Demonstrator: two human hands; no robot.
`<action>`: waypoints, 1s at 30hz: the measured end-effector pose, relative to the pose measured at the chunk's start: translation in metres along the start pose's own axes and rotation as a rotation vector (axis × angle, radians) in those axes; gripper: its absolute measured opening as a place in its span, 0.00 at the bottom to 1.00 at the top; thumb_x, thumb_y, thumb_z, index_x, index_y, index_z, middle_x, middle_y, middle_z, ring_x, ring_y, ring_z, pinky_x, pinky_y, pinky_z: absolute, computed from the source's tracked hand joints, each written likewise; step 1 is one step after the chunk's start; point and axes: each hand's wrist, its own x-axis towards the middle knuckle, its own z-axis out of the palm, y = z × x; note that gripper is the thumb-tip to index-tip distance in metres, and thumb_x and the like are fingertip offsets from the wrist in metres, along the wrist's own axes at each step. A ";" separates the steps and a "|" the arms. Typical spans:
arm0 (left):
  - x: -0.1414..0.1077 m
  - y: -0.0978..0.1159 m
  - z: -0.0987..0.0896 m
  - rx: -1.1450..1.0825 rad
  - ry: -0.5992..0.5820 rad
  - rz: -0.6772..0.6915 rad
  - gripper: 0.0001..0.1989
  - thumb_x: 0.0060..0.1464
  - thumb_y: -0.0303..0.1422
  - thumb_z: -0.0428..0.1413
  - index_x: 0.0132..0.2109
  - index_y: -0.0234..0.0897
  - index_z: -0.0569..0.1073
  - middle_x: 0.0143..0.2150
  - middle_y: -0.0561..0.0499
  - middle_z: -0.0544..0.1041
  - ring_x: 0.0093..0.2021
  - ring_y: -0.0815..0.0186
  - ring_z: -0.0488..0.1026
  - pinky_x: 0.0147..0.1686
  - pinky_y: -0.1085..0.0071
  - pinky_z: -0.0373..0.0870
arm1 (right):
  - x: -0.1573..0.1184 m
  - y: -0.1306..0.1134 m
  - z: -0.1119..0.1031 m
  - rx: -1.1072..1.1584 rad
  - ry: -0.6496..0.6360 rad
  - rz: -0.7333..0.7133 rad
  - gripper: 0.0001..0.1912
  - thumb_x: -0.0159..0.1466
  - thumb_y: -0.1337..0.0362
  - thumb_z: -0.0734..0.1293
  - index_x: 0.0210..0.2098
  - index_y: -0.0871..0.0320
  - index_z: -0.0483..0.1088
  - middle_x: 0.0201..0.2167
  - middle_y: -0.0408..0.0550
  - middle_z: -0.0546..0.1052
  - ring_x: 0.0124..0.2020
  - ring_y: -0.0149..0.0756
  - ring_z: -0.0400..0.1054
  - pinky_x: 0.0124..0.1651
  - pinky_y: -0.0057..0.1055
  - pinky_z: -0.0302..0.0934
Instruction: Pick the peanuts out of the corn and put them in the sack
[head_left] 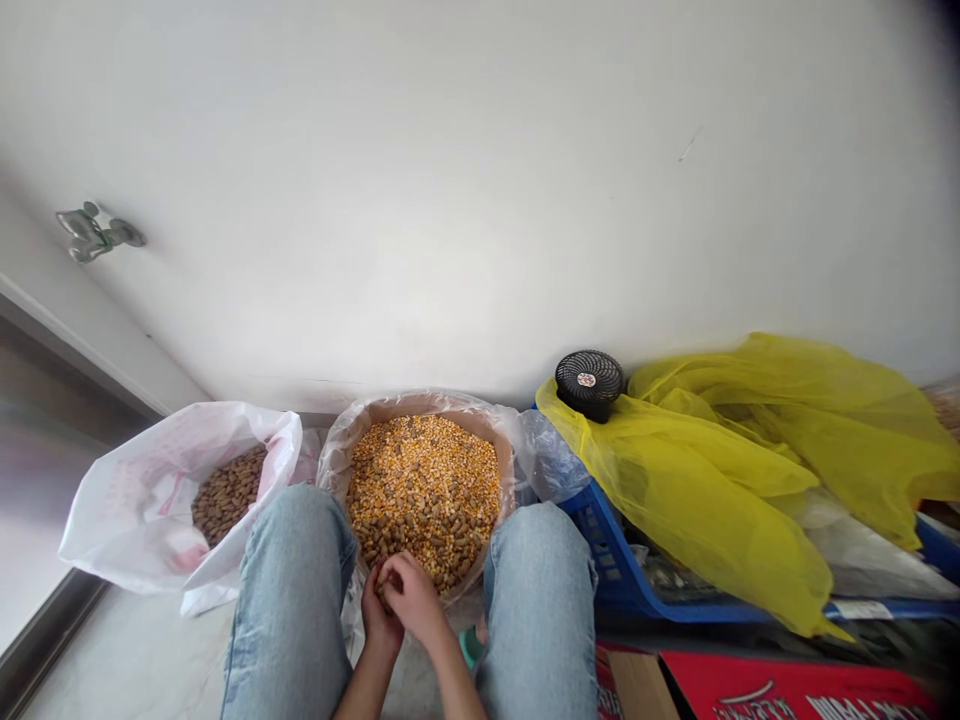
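Note:
A plastic-lined bag stands between the knees, holding yellow corn kernels mixed with brown unshelled peanuts. Over the near edge of this bag, both hands meet. My left hand is cupped with its fingers curled around something brown, too small to make out. My right hand touches it from the right, with thumb and fingers pinched together; what they hold is hidden. To the left, a white bag contains brown nuts.
A blue crate on the right carries yellow mesh and a small black fan. Below it lies a red carton. The wall rises behind the bags, with a metal fitting at left.

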 end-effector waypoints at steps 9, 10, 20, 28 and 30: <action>0.004 0.003 -0.002 -0.125 0.023 -0.076 0.09 0.40 0.24 0.46 0.21 0.34 0.70 0.19 0.54 0.69 0.20 0.74 0.67 0.25 0.79 0.61 | -0.010 -0.009 -0.008 -0.140 -0.209 0.008 0.11 0.53 0.71 0.58 0.35 0.54 0.66 0.36 0.43 0.68 0.39 0.29 0.62 0.39 0.22 0.52; 0.004 0.003 -0.001 -0.131 0.027 -0.080 0.10 0.40 0.23 0.45 0.21 0.34 0.70 0.18 0.55 0.69 0.20 0.74 0.67 0.25 0.79 0.61 | -0.010 -0.009 -0.009 -0.148 -0.214 0.006 0.11 0.54 0.69 0.58 0.36 0.54 0.66 0.36 0.43 0.69 0.38 0.29 0.62 0.39 0.22 0.52; 0.000 0.002 0.001 -0.167 0.015 -0.087 0.09 0.43 0.24 0.46 0.24 0.35 0.69 0.19 0.55 0.69 0.19 0.75 0.67 0.22 0.80 0.61 | -0.010 -0.009 -0.010 -0.106 -0.117 -0.029 0.09 0.54 0.67 0.58 0.33 0.54 0.67 0.32 0.42 0.71 0.34 0.31 0.64 0.36 0.23 0.54; -0.002 0.003 0.003 -0.182 -0.009 -0.092 0.08 0.44 0.23 0.46 0.23 0.33 0.68 0.19 0.55 0.69 0.19 0.75 0.67 0.22 0.80 0.62 | -0.009 -0.005 -0.008 -0.106 -0.088 -0.003 0.10 0.54 0.70 0.57 0.32 0.54 0.67 0.31 0.42 0.72 0.34 0.31 0.64 0.36 0.24 0.54; -0.002 0.003 0.003 -0.190 -0.014 -0.094 0.08 0.44 0.23 0.46 0.23 0.33 0.68 0.19 0.55 0.69 0.19 0.75 0.67 0.22 0.80 0.62 | -0.010 -0.005 -0.008 -0.105 -0.087 0.001 0.10 0.54 0.70 0.57 0.32 0.54 0.67 0.31 0.42 0.72 0.34 0.31 0.64 0.37 0.24 0.54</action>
